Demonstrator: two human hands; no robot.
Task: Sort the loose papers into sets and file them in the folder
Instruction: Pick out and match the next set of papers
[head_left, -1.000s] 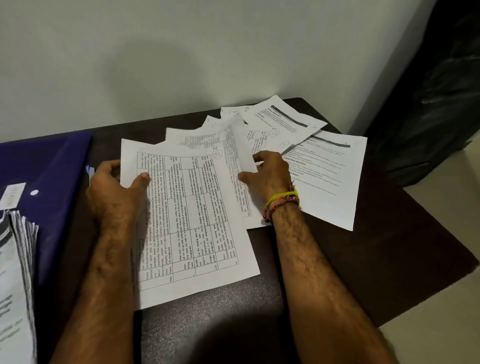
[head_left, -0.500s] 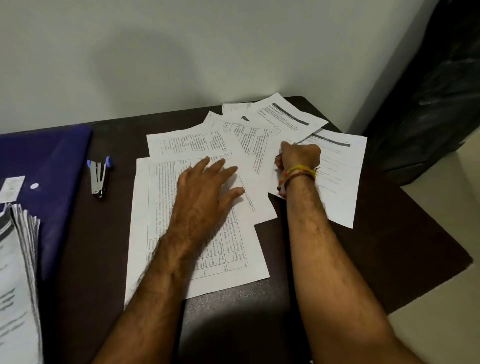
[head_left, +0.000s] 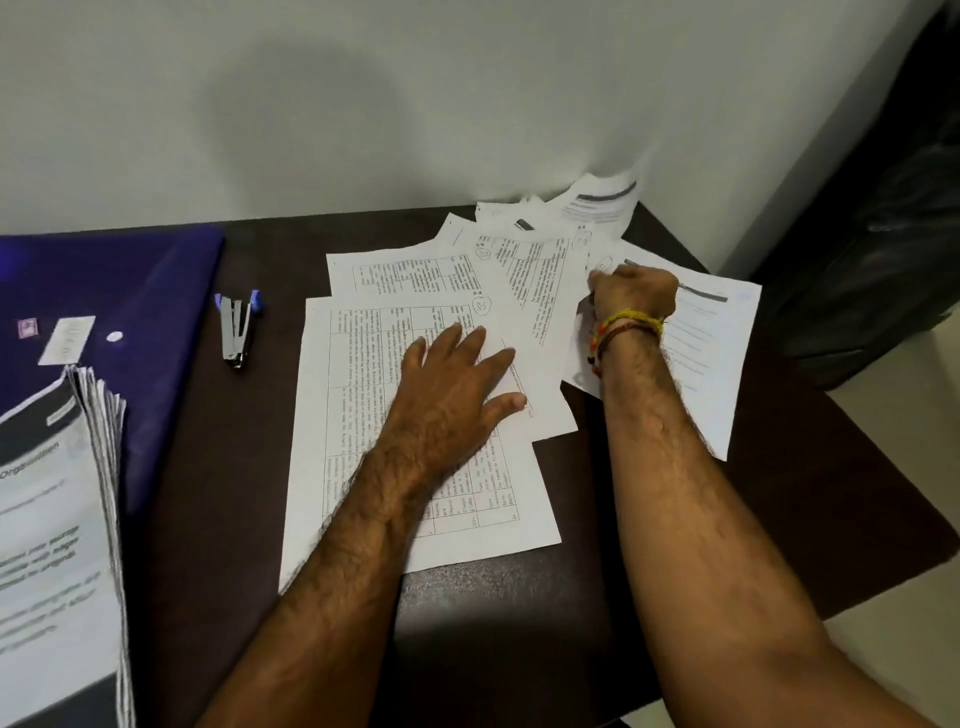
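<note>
Loose printed sheets fan across the dark table. A large table-printed sheet (head_left: 363, 441) lies nearest me, with a second like it (head_left: 405, 278) behind it. My left hand (head_left: 457, 384) presses flat on these sheets, fingers spread. My right hand (head_left: 631, 291), with thread bands at the wrist, curls round the edge of a sheet in the far pile (head_left: 540, 260); one of those sheets (head_left: 602, 200) lifts up against the wall. A text sheet (head_left: 711, 353) lies under my right wrist. The blue folder (head_left: 130, 291) lies open at the left, holding a thick stack of papers (head_left: 52, 519).
A blue and silver stapler (head_left: 236, 325) lies between the folder and the sheets. The white wall (head_left: 363, 104) runs right behind the table. A black bag (head_left: 883, 234) stands on the floor at the right. The table's right edge (head_left: 883, 519) drops off to the pale floor.
My left hand left the front sheet's left edge and came to press flat on its middle. My right hand moved back and right into the far pile, and a far sheet lifted.
</note>
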